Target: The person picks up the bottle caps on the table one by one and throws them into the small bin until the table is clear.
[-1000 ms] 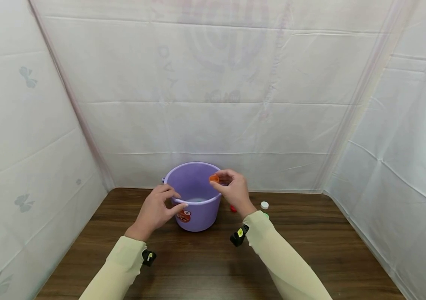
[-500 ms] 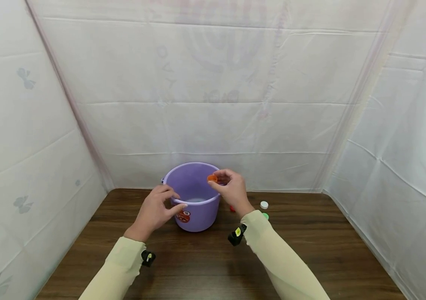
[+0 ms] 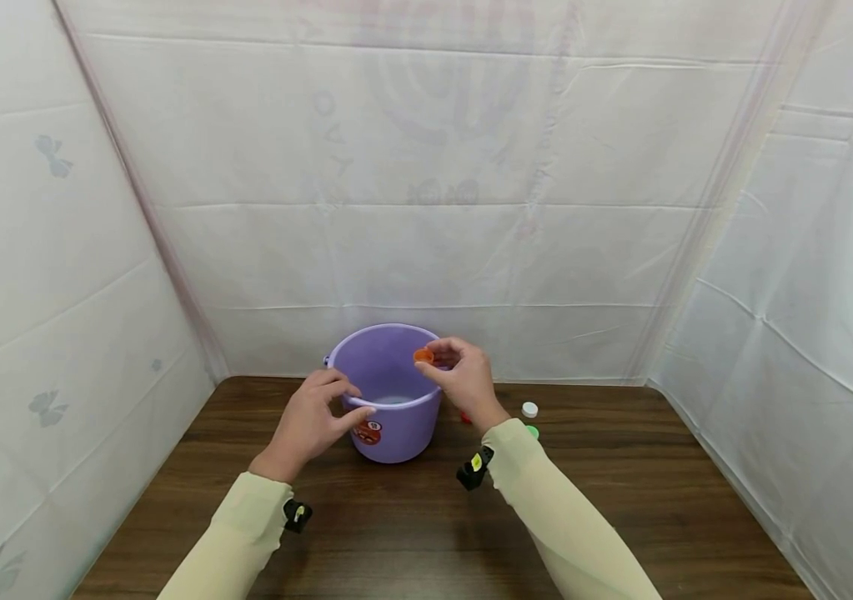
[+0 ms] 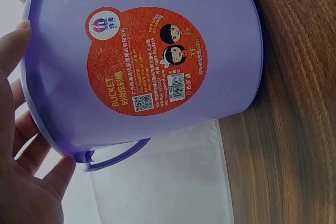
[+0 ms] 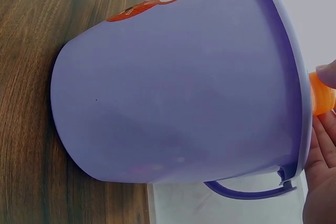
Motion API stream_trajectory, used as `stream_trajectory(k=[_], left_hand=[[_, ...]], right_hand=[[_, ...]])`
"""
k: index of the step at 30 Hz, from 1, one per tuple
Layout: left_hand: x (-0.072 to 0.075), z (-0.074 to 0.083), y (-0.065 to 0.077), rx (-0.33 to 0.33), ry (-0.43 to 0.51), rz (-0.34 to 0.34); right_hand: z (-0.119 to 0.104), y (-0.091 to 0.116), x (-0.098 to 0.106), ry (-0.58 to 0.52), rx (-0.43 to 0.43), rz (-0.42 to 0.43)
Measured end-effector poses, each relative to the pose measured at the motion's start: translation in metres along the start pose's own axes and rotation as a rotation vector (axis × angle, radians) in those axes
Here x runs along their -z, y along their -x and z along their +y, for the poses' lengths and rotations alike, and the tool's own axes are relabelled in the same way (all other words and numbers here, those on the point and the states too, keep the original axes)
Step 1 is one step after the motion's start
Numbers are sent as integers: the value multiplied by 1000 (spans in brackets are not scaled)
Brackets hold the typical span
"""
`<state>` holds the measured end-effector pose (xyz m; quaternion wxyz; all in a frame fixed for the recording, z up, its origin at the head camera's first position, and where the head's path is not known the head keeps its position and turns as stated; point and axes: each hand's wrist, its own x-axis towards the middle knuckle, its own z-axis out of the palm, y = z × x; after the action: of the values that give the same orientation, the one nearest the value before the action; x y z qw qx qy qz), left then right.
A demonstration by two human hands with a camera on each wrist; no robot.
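Note:
A purple bucket [image 3: 396, 433] stands upright on the table, a red printed label [image 4: 144, 61] on its side. My left hand [image 3: 311, 421] grips the bucket's near-left rim, with the fingers over the inner side and the thumb outside. Over the right part of the bucket's opening, my right hand [image 3: 465, 379] pinches an orange bottle cap [image 3: 423, 357] between thumb and fingers. In the right wrist view the orange cap [image 5: 322, 95] shows just beyond the rim, partly covered by the thumb. The bottom of the bucket is mostly hidden by its near wall.
Right of the bucket on the brown wooden table [image 3: 411, 533] lie a white cap [image 3: 529, 409], a green cap [image 3: 533, 432] partly behind the right sleeve, and a red piece [image 3: 465, 417] partly behind the right hand. White sheeting [image 3: 426, 250] encloses the table's back and sides.
The right hand has shifted slightly left with the orange bottle cap, further over the bucket's opening. The left hand and the bucket have stayed in place.

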<state>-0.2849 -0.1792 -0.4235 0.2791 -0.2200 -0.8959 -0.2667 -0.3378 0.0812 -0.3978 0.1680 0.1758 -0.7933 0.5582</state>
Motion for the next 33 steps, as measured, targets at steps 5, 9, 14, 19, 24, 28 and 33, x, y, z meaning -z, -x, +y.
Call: stream_trajectory(k=[5,9,14,19,24,28,33], left_hand=[[0,0,0,1,0,-3],[0,0,0,5,-3,-7],[1,0,0,9,-3,-10],[1,-1,0,13,-5,-14],[1,1,0,12,-5,-19],[1,2,-1,5,0,-13],[2,1,0,-2,5,-6]], right_hand=[[0,-1,-2,9,18,-6],[1,-1,-2,27,15,3],[2,0,-1,18,-4,9],[5,1,1,1,0,10],[8,1,7,-43,-13,4],[13,2,16,-49,-26,11],[22,4,25,-34,-6,47]])
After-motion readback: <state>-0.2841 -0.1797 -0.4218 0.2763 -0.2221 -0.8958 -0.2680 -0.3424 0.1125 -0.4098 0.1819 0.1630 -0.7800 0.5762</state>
